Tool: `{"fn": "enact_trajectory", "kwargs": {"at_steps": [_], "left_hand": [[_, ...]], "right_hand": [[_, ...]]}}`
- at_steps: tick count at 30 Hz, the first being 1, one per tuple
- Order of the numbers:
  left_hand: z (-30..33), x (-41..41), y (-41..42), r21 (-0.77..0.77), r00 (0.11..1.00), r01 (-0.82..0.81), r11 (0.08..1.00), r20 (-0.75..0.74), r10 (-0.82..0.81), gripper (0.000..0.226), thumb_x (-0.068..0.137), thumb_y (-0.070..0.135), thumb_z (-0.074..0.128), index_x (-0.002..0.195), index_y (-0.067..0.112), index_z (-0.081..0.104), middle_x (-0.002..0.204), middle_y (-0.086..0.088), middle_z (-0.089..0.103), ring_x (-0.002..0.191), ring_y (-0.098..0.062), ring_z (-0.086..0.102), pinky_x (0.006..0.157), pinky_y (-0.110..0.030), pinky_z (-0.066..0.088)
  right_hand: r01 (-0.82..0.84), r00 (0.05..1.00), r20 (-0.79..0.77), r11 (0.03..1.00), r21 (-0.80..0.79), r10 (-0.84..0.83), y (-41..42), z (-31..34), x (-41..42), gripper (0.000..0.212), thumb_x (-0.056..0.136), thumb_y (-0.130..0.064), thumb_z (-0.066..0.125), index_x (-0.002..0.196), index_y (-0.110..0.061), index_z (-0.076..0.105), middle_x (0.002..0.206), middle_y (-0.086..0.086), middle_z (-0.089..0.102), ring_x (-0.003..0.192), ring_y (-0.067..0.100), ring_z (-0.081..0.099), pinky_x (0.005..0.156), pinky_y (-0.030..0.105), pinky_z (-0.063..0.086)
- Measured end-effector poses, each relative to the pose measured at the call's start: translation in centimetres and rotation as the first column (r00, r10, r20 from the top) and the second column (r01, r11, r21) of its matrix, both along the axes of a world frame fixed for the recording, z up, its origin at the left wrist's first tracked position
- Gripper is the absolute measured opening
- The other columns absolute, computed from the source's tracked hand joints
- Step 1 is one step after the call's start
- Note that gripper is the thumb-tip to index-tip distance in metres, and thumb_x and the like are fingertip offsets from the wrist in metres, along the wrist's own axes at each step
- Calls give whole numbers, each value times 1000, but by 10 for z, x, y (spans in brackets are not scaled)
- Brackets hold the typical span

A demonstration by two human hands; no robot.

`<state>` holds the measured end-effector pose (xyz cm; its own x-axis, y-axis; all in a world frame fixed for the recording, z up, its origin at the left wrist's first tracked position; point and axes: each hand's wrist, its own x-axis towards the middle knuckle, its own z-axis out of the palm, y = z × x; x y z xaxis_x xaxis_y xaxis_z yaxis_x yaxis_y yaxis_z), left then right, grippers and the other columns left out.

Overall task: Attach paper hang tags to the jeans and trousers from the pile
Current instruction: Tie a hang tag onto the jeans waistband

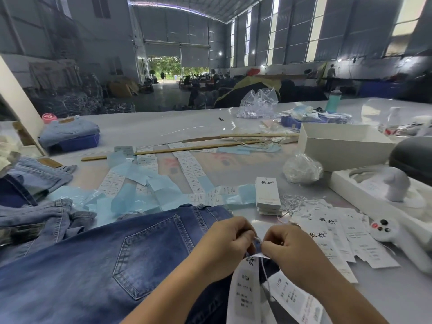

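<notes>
Jeans (pixel 98 260) lie flat on the table (pixel 163 127) in front of me, back pocket up, waistband to the right. My left hand (pixel 230 239) and right hand (pixel 286 245) meet at the waistband edge, fingers of both curled and pinching a thin white string (pixel 265 274) between them. Two paper tags (pixel 245 293) hang from it toward me. More tags (pixel 339 235) lie spread just right of my hands, with a neat stack (pixel 267 192) beyond. A pile of other jeans (pixel 35 206) sits at my left.

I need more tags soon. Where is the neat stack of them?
In the head view, the tag stack sits right of centre, beyond the jeans, left of the loose tags.
</notes>
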<state>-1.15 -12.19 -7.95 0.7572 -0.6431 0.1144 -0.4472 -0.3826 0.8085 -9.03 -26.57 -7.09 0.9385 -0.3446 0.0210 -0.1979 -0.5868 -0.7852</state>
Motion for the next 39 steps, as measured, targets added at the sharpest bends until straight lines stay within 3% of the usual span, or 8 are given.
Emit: {"fn": "enact_trajectory", "kwargs": {"at_steps": [5, 9, 15, 22, 26, 29, 33, 39], "left_hand": [[0, -3, -3, 33, 998, -63, 997, 31, 62, 16, 98, 27, 52, 90, 27, 65, 79, 10, 70, 71, -2, 63, 67, -26, 51], [1, -5, -4, 57, 998, -42, 997, 45, 40, 15, 98, 29, 53, 88, 29, 64, 77, 17, 69, 65, 0, 61, 61, -21, 49], [5, -9, -8, 148, 999, 21, 989, 35, -26, 14, 98, 33, 52, 92, 33, 65, 81, 17, 71, 76, -6, 65, 78, -39, 56], [-1, -19, -16, 353, 937, -55, 934, 340, -74, 17, 88, 34, 56, 104, 30, 60, 99, 12, 65, 92, -11, 57, 75, -29, 50], [-6, -26, -23, 462, 890, -115, 879, 441, -115, 16, 89, 27, 54, 105, 24, 53, 108, 1, 60, 103, -24, 53, 71, -31, 37], [-7, -29, -24, 499, 868, -126, 857, 474, -148, 10, 89, 21, 50, 92, 24, 41, 104, -2, 60, 100, -27, 53, 68, -33, 35], [-4, -22, -18, 377, 935, -114, 919, 354, -29, 15, 86, 23, 52, 100, 27, 52, 94, 5, 64, 87, -20, 58, 65, -30, 41], [9, 1, -7, 124, 985, -87, 988, -140, 105, 24, 78, 15, 70, 96, 27, 62, 89, 8, 68, 75, -3, 62, 59, -14, 45]], "right_hand": [[110, 986, 122, 994, 11, -110, 8, -17, 1, 22, 85, -14, 61, 65, -10, 54, 55, 1, 51, 52, 20, 49, 55, 39, 47], [181, 960, 206, 981, 69, -192, 11, -14, 0, 22, 84, -12, 62, 63, -13, 57, 59, 6, 61, 61, 24, 66, 61, 41, 55], [209, 942, 208, 943, 259, -265, 0, -18, -2, 17, 84, -6, 61, 67, -5, 61, 60, 4, 64, 42, 2, 45, 44, 13, 35], [289, 910, 167, 870, 399, -379, 0, -38, -4, 18, 87, -5, 58, 69, -7, 60, 58, -6, 65, 52, 6, 52, 57, 28, 38], [310, 897, 186, 871, 381, -401, 11, -55, -3, 17, 88, -6, 58, 71, -7, 58, 57, -2, 65, 51, 5, 53, 49, 15, 38], [305, 894, 207, 879, 367, -397, 23, -64, 1, 21, 89, -12, 62, 70, -7, 56, 55, 0, 58, 50, 9, 46, 48, 18, 35], [246, 905, 251, 903, 353, -344, 27, -65, -1, 21, 89, -15, 61, 69, -11, 56, 52, -4, 54, 48, 4, 43, 51, 23, 37], [88, 923, 356, 980, 181, -149, 28, -52, -5, 22, 89, -8, 57, 68, -14, 53, 50, -2, 50, 45, 4, 40, 46, 17, 33]]}}
